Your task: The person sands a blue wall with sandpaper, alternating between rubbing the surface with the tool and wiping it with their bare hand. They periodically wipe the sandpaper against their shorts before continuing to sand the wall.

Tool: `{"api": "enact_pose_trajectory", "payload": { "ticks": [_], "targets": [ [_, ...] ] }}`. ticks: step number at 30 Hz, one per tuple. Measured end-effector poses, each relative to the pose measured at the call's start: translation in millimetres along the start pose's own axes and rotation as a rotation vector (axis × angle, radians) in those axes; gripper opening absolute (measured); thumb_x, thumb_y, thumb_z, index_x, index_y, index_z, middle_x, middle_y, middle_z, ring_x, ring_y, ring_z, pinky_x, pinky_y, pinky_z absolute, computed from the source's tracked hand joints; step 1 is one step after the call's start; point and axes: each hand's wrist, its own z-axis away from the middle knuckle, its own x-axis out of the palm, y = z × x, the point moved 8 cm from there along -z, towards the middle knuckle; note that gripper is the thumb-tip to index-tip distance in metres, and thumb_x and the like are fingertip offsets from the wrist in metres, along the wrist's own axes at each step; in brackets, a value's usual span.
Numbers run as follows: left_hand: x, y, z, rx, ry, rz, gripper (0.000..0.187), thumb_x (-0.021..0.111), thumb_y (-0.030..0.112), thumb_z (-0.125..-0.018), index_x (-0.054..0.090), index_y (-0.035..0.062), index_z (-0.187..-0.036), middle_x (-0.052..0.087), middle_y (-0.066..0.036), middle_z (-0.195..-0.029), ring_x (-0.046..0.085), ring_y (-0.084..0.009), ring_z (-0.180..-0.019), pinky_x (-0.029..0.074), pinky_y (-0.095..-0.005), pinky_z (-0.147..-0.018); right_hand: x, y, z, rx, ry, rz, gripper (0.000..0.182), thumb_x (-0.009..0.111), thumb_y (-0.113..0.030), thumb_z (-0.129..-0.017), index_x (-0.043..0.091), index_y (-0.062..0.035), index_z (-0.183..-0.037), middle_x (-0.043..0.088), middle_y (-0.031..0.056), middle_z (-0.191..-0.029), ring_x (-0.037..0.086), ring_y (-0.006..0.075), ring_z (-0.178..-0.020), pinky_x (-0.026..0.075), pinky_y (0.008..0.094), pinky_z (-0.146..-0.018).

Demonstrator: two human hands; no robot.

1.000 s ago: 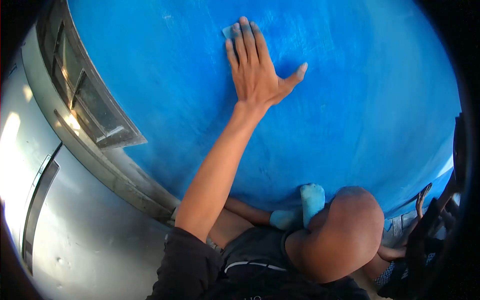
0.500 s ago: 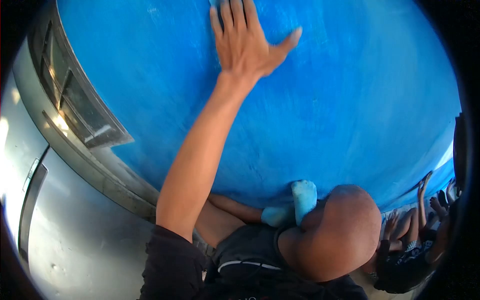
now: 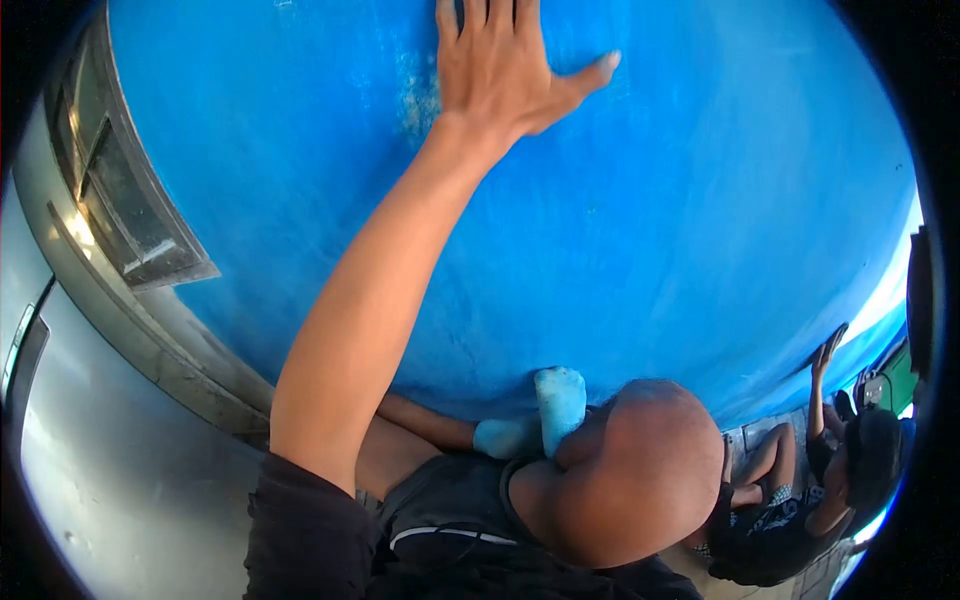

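**Flat palm high on the blue panel**

Right hand [image 3: 500, 65] spread flat against the blue panel [image 3: 680, 220], thumb splayed out to the side, fingertips cut off by the top edge of the view; impossible to tell whether anything is held beneath them. Just left of the wrist, a pale scuffed patch [image 3: 420, 95] on the panel. Left hand [image 3: 535, 415], dusted blue, pressed to the panel's lower edge, fingers bent, grasping nothing visible. Wide bare blue to the right of the raised hand, unbroken out to the panel's right edge. Left of the panel, a window frame [image 3: 120, 200] and grey bodywork [image 3: 110, 470]. At the panel's lower right edge, another person [image 3: 800, 500] crouching with one hand on the blue.
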Motion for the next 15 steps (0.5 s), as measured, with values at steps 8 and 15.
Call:
{"api": "enact_pose_trajectory", "payload": {
  "ticks": [8, 15],
  "targets": [
    [-7, 51, 75, -0.042, 0.020, 0.194, 0.113, 0.050, 0.082, -0.081, 0.038, -0.0087, -0.148, 0.031, -0.026, -0.159, 0.026, -0.0397, -0.150, 0.015, -0.0597, -0.121, 0, -10, -18, 0.016, -0.040, 0.003, 0.039, 0.078, -0.038, -0.056, 0.063, -0.0086, -0.077, 0.062, 0.0100, -0.079, 0.060, 0.0313, -0.076, 0.042, 0.0405, -0.072],
    [-16, 11, -21, 0.000, 0.133, 0.068, 0.113, 0.045, 0.080, -0.086, 0.027, -0.0104, -0.152, 0.024, -0.029, -0.160, 0.022, -0.0413, -0.150, 0.013, -0.0560, -0.123, -3, 9, -2, 0.077, -0.065, 0.022, 0.042, 0.080, -0.041, -0.057, 0.066, -0.0090, -0.080, 0.066, 0.0103, -0.083, 0.063, 0.0305, -0.081, 0.045, 0.0395, -0.076]
  ]
}}
